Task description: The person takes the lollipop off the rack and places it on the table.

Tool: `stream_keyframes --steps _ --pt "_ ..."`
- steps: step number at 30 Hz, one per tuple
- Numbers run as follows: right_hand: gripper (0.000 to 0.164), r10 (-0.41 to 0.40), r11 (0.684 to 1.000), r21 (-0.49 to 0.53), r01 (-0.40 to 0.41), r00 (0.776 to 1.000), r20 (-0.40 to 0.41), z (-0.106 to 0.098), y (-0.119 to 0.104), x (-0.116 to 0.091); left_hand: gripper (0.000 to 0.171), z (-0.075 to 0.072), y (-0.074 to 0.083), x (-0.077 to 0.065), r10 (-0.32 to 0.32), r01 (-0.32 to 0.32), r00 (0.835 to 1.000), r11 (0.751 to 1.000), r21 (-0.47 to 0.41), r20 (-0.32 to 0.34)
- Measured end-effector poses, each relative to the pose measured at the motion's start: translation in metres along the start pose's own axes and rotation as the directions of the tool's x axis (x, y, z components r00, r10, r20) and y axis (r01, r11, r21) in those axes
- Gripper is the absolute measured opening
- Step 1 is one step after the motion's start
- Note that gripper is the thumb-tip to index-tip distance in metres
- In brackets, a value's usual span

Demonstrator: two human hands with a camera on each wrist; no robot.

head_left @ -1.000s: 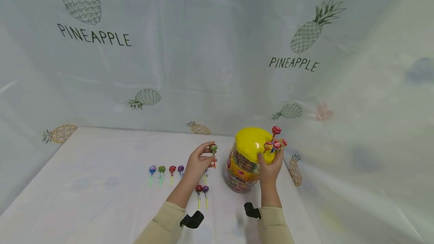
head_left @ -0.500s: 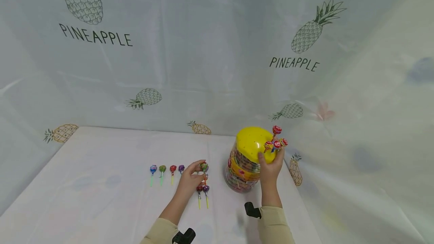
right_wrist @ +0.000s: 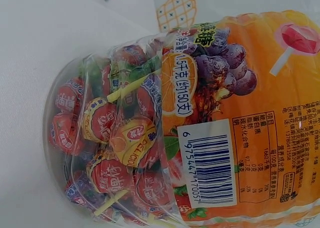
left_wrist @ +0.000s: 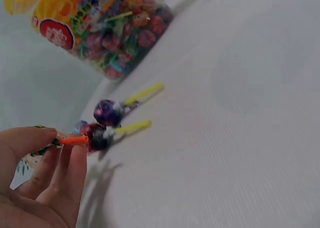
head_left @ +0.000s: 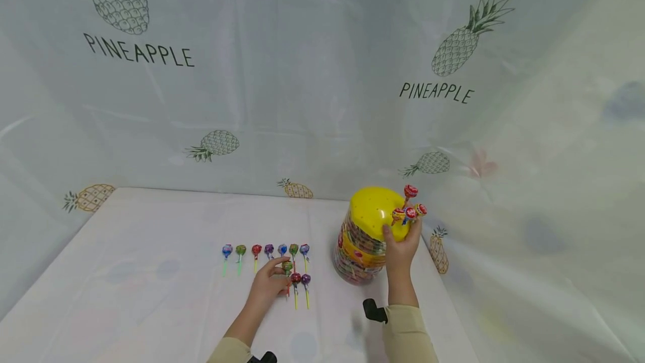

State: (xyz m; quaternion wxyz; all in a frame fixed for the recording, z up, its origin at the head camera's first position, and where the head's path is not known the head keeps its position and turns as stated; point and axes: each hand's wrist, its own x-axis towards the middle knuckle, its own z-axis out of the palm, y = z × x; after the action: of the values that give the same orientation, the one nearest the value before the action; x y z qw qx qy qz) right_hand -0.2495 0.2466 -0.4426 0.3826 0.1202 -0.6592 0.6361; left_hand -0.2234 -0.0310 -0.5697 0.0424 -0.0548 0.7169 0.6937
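Note:
My left hand [head_left: 269, 282] pinches a green-wrapped lollipop [head_left: 287, 266] with an orange stick. In the left wrist view its orange stick [left_wrist: 75, 140] points toward two lollipops on the table, one red [head_left: 295, 278] and one purple [head_left: 305, 279], both with yellow sticks. My right hand [head_left: 401, 248] grips the upper right side of a clear candy jar [head_left: 356, 259] with a yellow lid [head_left: 373, 212], thumb at the lid's edge. Several lollipops [head_left: 410, 213] stand up over the lid by the right fingers; whether the hand or the lid holds them, I cannot tell.
Behind the left hand lies a row of several lollipops, from a blue one [head_left: 227, 250] at the left to another blue one [head_left: 304, 249] near the jar. A white cloth covers the table [head_left: 151, 296]. A pineapple-print curtain [head_left: 312, 71] hangs behind it.
My left hand has carried the green lollipop down and left from beside the jar to the left of the red lollipop, uncovering the back row. The right hand and jar have stayed put.

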Motion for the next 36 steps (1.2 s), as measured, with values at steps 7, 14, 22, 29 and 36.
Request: stream_keyframes --steps 7,14,22,29,36 --pt "0.066 0.003 1.000 -0.005 -0.003 1.000 0.001 0.000 -0.001 0.000 0.045 -0.010 -0.012 -0.001 0.057 -0.058 0.998 0.983 0.173 0.009" --pt "0.065 -0.003 1.000 -0.013 0.003 1.000 0.004 -0.001 0.001 0.000 0.044 -0.014 -0.013 0.000 0.067 -0.070 0.998 0.955 0.287 0.022" --pt "0.065 0.012 1.000 -0.016 -0.012 1.000 0.008 0.000 0.000 0.000 0.043 -0.017 -0.012 0.002 0.073 -0.099 0.994 0.925 0.366 0.084" --pt "0.066 0.003 1.000 -0.013 -0.003 1.000 0.009 0.001 -0.001 0.000 0.041 -0.018 -0.011 0.003 0.077 -0.115 0.991 0.897 0.427 0.105" --pt "0.067 -0.004 1.000 -0.001 0.004 1.000 0.013 0.001 0.000 0.000 0.041 -0.018 -0.010 0.002 0.076 -0.111 0.992 0.893 0.436 0.097"
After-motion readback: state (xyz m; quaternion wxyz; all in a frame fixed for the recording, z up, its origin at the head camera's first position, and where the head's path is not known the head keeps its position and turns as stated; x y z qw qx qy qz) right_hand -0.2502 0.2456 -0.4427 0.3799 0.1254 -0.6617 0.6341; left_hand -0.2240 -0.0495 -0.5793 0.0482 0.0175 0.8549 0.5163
